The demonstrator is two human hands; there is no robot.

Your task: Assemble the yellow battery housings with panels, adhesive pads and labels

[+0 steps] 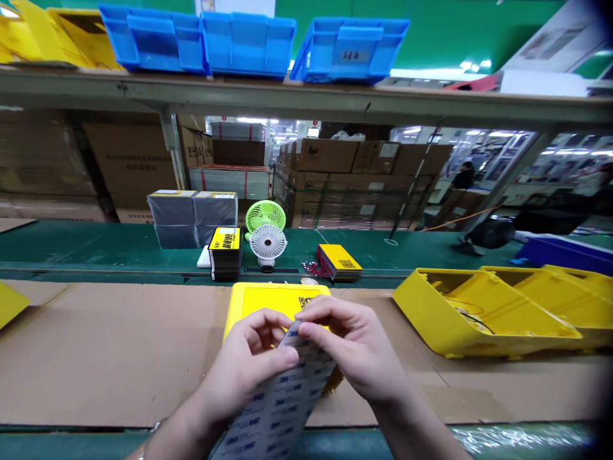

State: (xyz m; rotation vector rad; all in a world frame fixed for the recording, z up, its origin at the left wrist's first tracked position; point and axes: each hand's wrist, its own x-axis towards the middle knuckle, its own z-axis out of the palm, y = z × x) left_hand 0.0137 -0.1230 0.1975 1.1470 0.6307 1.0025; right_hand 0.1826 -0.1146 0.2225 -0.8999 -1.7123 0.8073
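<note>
A sheet with grey-white printed 3M backing (282,409) hangs tilted between my hands, its lower end running out of the bottom of the view. My left hand (249,358) is closed on its left edge, thumb on the printed face. At the top corner, my right hand (352,342) pinches the sheet between thumb and fingers. Behind both hands lies a yellow plastic housing (258,297) with a black QR code on it, partly hidden by the hands and the sheet.
Yellow open housings (460,319) stand at right on the cardboard-covered bench (119,351). Farther back are a stack of yellow-black labelled panels (225,255), a white fan (268,243), a green fan (265,214) and yellow plates with red wires (340,260). Blue bins (352,51) line the shelf above.
</note>
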